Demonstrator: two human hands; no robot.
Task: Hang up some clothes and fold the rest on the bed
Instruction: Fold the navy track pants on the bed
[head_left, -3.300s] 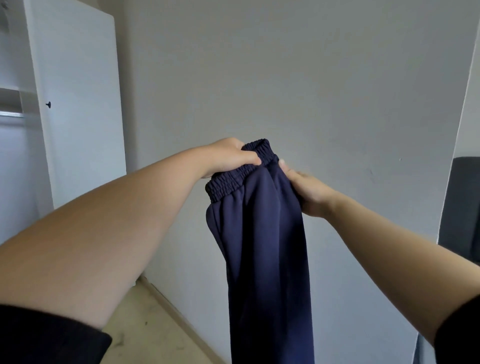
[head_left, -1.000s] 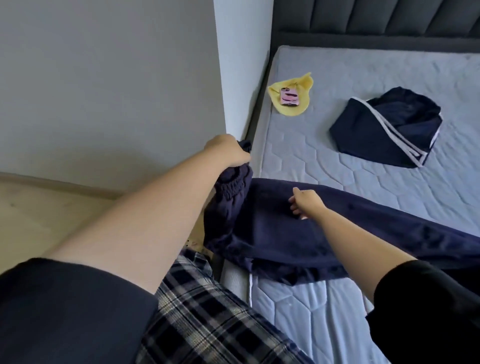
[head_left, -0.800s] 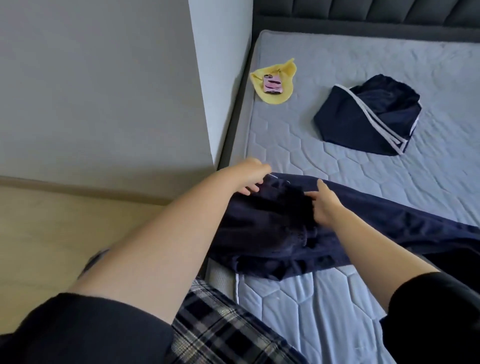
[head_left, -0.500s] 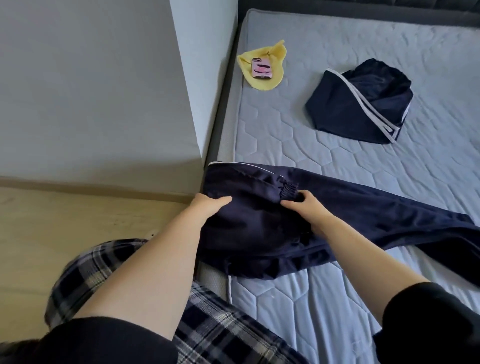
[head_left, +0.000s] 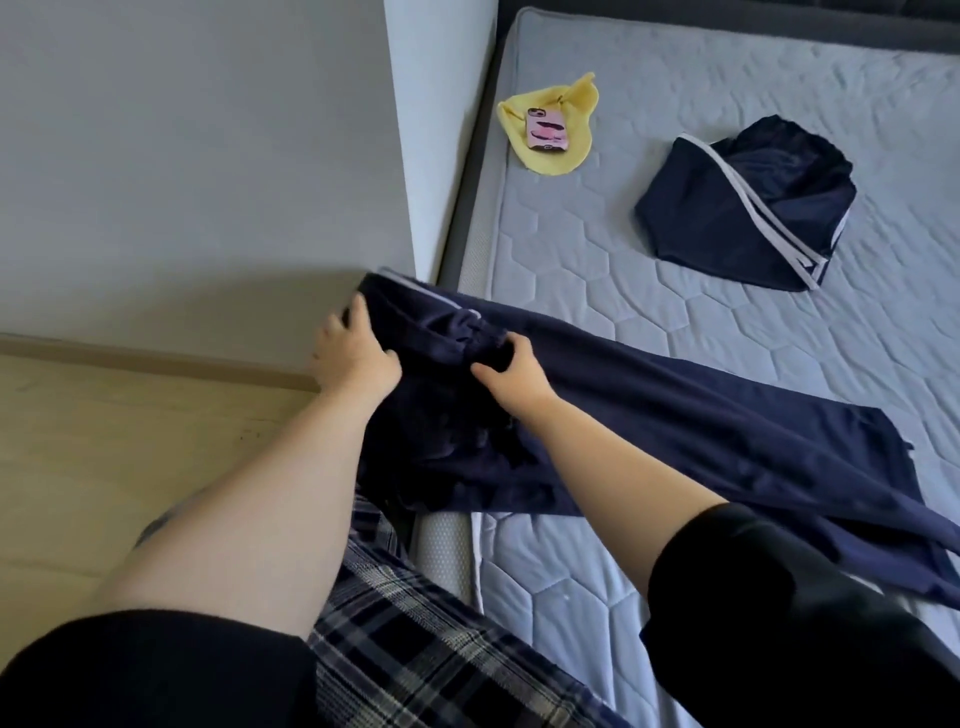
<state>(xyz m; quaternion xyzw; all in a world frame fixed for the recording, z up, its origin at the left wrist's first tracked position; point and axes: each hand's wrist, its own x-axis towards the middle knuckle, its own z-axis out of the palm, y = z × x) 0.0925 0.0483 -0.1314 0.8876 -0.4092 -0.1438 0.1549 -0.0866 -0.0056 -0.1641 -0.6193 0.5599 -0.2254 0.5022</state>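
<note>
— Well, what is nearest?
— Plaid trousers (head_left: 415, 649) on the person's legs, at the bottom edge. Black sleeves (head_left: 779, 597) sit on either side, and there is wooden floor (head_left: 130, 441) to the left.
— And the hands?
— Both are on the pants (head_left: 675, 426). The left hand (head_left: 353, 353) grips the waist end, fingers curled over its edge, where the cloth overhangs the left edge of the bed (head_left: 571, 270). The right hand (head_left: 511, 371) is just beside it, with its fingers bunched into the gathered waistband and the thumb sticking out.
— Where do the pants lie?
— Across the near part of the bed, with the waist at the left edge. The legs run flat to the right and out of view.
— Beyond that?
— A dark folded garment (head_left: 743, 218) with white stripes sits well apart on the bed, right of centre. Farther left, near the bed's edge by the wall (head_left: 208, 156), lies a yellow cloth (head_left: 558, 158) with a pink phone (head_left: 545, 130) on it
</note>
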